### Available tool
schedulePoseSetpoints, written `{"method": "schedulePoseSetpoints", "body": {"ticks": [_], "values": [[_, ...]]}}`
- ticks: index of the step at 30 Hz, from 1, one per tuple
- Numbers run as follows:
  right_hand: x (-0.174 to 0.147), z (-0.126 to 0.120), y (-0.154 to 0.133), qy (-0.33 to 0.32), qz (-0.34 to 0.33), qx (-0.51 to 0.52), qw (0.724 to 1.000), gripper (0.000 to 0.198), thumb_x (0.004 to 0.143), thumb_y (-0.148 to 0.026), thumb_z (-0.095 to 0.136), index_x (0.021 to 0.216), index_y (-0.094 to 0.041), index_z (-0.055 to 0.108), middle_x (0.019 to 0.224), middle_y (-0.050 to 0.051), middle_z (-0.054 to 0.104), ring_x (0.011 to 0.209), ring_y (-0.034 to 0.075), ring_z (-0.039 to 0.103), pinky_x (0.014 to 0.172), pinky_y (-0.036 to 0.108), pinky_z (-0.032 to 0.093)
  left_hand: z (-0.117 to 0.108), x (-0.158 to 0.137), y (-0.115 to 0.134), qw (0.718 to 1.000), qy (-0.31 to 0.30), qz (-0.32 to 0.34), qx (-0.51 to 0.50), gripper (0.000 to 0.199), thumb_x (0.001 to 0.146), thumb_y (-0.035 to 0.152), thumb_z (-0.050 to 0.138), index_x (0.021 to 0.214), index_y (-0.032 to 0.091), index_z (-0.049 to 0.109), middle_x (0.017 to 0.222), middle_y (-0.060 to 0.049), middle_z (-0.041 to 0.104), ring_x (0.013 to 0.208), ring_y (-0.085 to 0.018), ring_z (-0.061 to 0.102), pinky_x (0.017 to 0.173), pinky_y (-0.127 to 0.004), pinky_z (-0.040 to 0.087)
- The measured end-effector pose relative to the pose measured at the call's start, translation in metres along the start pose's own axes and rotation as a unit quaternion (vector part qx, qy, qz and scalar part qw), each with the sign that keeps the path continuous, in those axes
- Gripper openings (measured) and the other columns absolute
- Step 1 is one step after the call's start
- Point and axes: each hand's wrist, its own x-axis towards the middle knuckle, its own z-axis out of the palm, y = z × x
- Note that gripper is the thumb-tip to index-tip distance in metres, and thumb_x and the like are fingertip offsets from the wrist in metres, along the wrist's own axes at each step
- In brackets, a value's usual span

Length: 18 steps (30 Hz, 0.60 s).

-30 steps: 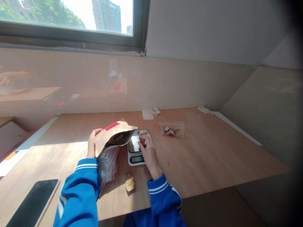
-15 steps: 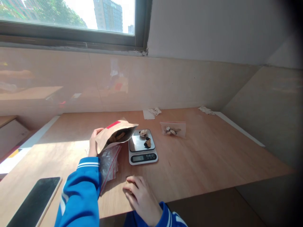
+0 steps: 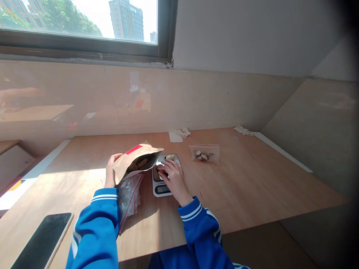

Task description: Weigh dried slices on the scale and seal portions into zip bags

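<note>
My left hand (image 3: 112, 167) is closed on the side of a brown paper bag (image 3: 120, 168) with a red patch, tilted so its open mouth faces right. Dried brown pieces (image 3: 139, 163) show inside it. My right hand (image 3: 174, 177) is over the steel plate of a small white kitchen scale (image 3: 155, 191), fingers bent around a dried brown piece (image 3: 161, 171), mostly hidden. Beyond the fingertips a pale dried piece (image 3: 169, 157) lies on the plate. The hand covers part of the scale's display and buttons.
Clear zip bags (image 3: 130, 198) with red seals lie below the paper bag. A closed zip bag of dried pieces (image 3: 204, 154) is right of the scale. A phone (image 3: 42, 241) lies front left. White paper (image 3: 175, 136) and crumpled tissue (image 3: 243, 130) are along the wall.
My right hand has moved from the table's front edge up and forward onto the scale, carrying a brown piece. My left hand and the paper bag have stayed nearly still.
</note>
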Motion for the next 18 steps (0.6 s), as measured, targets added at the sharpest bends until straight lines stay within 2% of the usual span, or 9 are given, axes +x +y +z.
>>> {"method": "schedulePoseSetpoints", "body": {"ticks": [2, 4, 6, 9, 11, 16, 18], "values": [[-0.012, -0.001, -0.013, 0.026, 0.011, 0.001, 1.000, 0.019, 0.090, -0.014, 0.053, 0.102, -0.021, 0.067, 0.116, 0.009, 0.063, 0.116, 0.025, 0.054, 0.101, 0.048, 0.043, 0.000, 0.000, 0.001, 1.000, 0.001, -0.007, -0.003, 0.042, 0.074, 0.038, 0.057, 0.111, 0.019, 0.059, 0.116, -0.007, 0.062, 0.107, -0.025, 0.056, 0.093, -0.036, 0.043], [-0.027, -0.005, -0.034, 0.051, 0.023, 0.049, 0.997, 0.023, 0.092, -0.013, 0.047, 0.104, -0.022, 0.065, 0.111, 0.008, 0.063, 0.109, 0.020, 0.057, 0.096, 0.041, 0.048, 0.000, 0.000, 0.002, 1.000, 0.002, -0.014, -0.003, 0.041, 0.074, 0.038, 0.056, 0.110, 0.019, 0.059, 0.115, -0.006, 0.062, 0.107, -0.024, 0.055, 0.094, -0.036, 0.043], [-0.036, -0.009, -0.056, 0.050, -0.001, 0.092, 0.995, 0.030, 0.092, -0.010, 0.042, 0.108, -0.024, 0.062, 0.112, 0.007, 0.062, 0.109, 0.018, 0.056, 0.095, 0.037, 0.049, 0.000, -0.001, 0.004, 1.000, 0.005, -0.010, -0.006, 0.041, 0.073, 0.038, 0.056, 0.108, 0.018, 0.059, 0.114, -0.006, 0.062, 0.106, -0.024, 0.056, 0.095, -0.036, 0.043], [-0.025, -0.009, -0.078, 0.016, -0.034, 0.105, 0.994, 0.039, 0.090, -0.007, 0.038, 0.119, -0.023, 0.057, 0.119, 0.007, 0.059, 0.117, 0.018, 0.052, 0.102, 0.037, 0.046, 0.000, -0.004, 0.006, 1.000, -0.001, 0.019, -0.011, 0.042, 0.071, 0.039, 0.057, 0.107, 0.018, 0.058, 0.110, -0.006, 0.063, 0.105, -0.024, 0.056, 0.096, -0.037, 0.043], [-0.007, -0.005, -0.084, -0.004, -0.025, 0.072, 0.997, 0.037, 0.090, -0.008, 0.038, 0.119, -0.019, 0.058, 0.118, 0.009, 0.060, 0.119, 0.020, 0.051, 0.103, 0.038, 0.045, 0.000, -0.007, 0.008, 0.999, -0.004, 0.040, -0.008, 0.042, 0.070, 0.039, 0.057, 0.106, 0.018, 0.058, 0.107, -0.006, 0.063, 0.105, -0.024, 0.056, 0.096, -0.038, 0.042], [0.038, 0.006, -0.087, -0.126, -0.002, -0.076, 0.989, 0.028, 0.087, -0.007, 0.042, 0.101, -0.010, 0.066, 0.102, 0.016, 0.067, 0.099, 0.026, 0.061, 0.091, 0.039, 0.051, -0.001, -0.010, 0.011, 0.998, -0.004, 0.057, 0.001, 0.038, 0.073, 0.038, 0.053, 0.105, 0.018, 0.057, 0.108, -0.006, 0.062, 0.106, -0.024, 0.055, 0.097, -0.039, 0.042], [0.049, 0.007, -0.087, -0.188, 0.048, -0.102, 0.976, 0.026, 0.087, -0.008, 0.042, 0.092, -0.011, 0.068, 0.090, 0.015, 0.070, 0.086, 0.025, 0.065, 0.080, 0.036, 0.053, 0.000, -0.009, 0.010, 0.998, -0.001, 0.059, 0.001, 0.037, 0.074, 0.036, 0.051, 0.106, 0.018, 0.057, 0.109, -0.006, 0.061, 0.107, -0.024, 0.055, 0.097, -0.039, 0.042]]}}
